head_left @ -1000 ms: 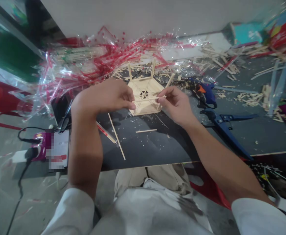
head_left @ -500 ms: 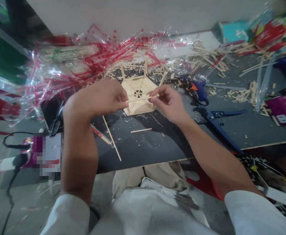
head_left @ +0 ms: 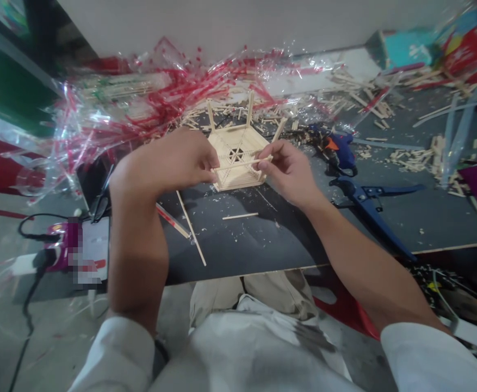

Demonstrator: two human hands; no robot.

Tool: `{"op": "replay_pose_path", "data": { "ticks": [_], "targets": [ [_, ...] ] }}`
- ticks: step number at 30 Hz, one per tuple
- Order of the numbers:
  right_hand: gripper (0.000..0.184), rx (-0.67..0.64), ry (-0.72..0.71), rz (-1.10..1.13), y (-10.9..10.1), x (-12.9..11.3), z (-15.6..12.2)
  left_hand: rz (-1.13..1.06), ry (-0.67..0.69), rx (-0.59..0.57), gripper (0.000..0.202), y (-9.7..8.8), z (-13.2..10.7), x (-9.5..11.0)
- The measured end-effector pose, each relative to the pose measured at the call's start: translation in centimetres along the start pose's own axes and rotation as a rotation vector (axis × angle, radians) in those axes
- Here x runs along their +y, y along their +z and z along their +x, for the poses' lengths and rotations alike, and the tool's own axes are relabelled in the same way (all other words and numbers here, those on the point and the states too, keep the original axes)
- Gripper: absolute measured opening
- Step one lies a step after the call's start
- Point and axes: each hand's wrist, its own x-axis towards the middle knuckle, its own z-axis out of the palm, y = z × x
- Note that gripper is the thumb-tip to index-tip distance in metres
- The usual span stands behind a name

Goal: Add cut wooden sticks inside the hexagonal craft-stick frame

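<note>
Craft stick (head_left: 242, 163) lay across the hexagonal stick frame (head_left: 233, 142) on the worktop (head_left: 242, 245), long axis running left-right, right hand (head_left: 287, 171) pinching its right end narrowly, left hand (head_left: 168, 163) at the other end, hold unclear.

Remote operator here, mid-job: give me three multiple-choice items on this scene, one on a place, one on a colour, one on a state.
1. Where is the hot glue gun relative to the stick frame?
A) Left
B) Right
C) On top

2. What colour is the gun's accent?
A) Orange
B) Green
C) White

3. What is the right hand doing?
A) Lying open
B) Gripping the gun
C) Pinching a thin wooden stick

Answers:
1. B: it lies to the frame's right.
2. A: orange shows near its front.
3. C: the stick's end sits between the fingers.
</note>
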Motion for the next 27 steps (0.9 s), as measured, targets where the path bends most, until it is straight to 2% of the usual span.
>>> {"op": "replay_pose_path", "data": {
  "ticks": [8,14,18,27],
  "targets": [
    [0.04,0.004,0.002,-0.033,-0.1,-0.1,0.0,0.036,0.014,0.018,0.019,-0.2,0.4,0.0],
    [0.036,0.013,0.004,-0.073,-0.2,-0.2,-0.1,-0.065,0.019,0.064,0.024,0.1,0.6,-0.9],
    [0.037,0.017,0.012,-0.082,-0.3,-0.1,0.0,-0.132,0.019,0.084,0.02,0.2,0.8,-1.3],
    [0.033,-0.023,-0.02,-0.078,-0.7,0.0,0.0,-0.152,0.025,0.056,0.026,0.2,1.0,-1.5]
  ]
}}
